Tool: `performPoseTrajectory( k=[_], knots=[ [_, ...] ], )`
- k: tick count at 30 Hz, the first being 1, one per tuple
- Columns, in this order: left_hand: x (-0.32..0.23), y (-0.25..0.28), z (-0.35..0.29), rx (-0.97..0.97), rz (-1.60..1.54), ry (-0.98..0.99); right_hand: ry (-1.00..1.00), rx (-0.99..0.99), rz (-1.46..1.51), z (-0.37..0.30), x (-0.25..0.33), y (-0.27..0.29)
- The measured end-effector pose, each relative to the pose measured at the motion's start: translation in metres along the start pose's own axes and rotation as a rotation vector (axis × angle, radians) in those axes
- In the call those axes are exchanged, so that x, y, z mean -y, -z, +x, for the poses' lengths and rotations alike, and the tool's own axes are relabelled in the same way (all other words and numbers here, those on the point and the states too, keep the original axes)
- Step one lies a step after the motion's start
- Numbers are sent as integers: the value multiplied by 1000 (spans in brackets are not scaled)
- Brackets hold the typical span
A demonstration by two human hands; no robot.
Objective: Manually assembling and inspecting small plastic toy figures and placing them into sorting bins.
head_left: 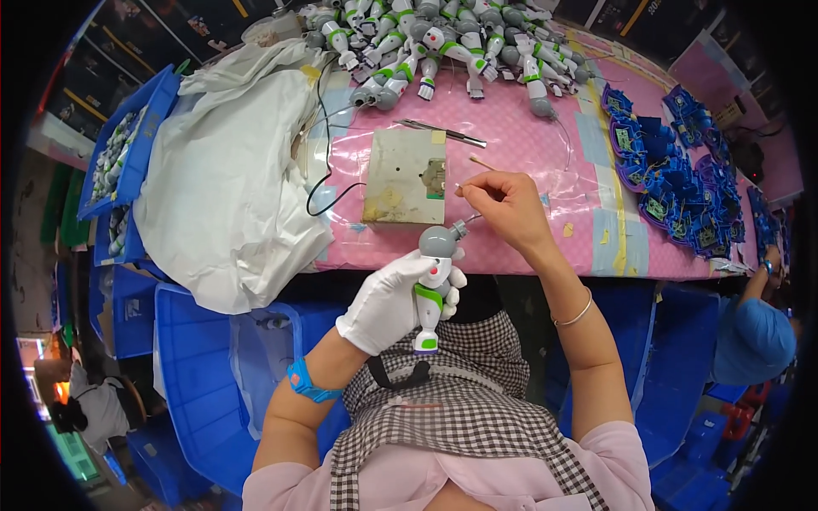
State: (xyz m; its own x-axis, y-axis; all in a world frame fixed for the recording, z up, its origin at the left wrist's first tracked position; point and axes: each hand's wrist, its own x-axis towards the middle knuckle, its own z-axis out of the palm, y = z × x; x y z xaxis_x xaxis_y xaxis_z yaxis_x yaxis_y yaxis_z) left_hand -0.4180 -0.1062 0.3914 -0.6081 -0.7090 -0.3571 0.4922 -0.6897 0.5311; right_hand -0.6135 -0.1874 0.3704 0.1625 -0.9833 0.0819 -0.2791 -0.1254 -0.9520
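Note:
My left hand (pixel 394 300), in a white glove, is closed round a toy robot arm (pixel 429 298). This arm is white with green panels, a red dot, a grey ball shoulder (pixel 436 242) and a grey peg at its upper end. From the peg a thin wire (pixel 474 218) runs up to my bare right hand (pixel 504 204), whose thumb and forefinger are pinched together. A small pale tip shows at those fingertips; the wire's course inside the hand is hidden. Just left of the fingertips stands a grey metal box (pixel 396 183) with a green-edged opening on its right side.
Tweezers (pixel 439 132) and a cotton swab (pixel 484 162) lie behind the box. Many toy arms (pixel 443 43) are heaped at the back. Blue-purple parts with circuit boards (pixel 673 187) fill the right. A white sheet (pixel 230 170) and blue bins (pixel 132 145) are left. A black cable (pixel 328 145) bends beside the box.

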Motion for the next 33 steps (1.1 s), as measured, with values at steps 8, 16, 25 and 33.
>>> performPoseTrajectory(
  k=[8,16,25,33],
  knots=[
    [-13,1,0,71,-161,15,-154,84,192,12,3,-3],
    [-32,-1,4,-208,284,-245,-344,231,280,28,6,-7],
    [-35,7,8,-182,231,-210,-342,282,251,30,3,-5],
    [-34,9,8,-155,201,-219,-366,315,215,36,8,-6]
  ],
)
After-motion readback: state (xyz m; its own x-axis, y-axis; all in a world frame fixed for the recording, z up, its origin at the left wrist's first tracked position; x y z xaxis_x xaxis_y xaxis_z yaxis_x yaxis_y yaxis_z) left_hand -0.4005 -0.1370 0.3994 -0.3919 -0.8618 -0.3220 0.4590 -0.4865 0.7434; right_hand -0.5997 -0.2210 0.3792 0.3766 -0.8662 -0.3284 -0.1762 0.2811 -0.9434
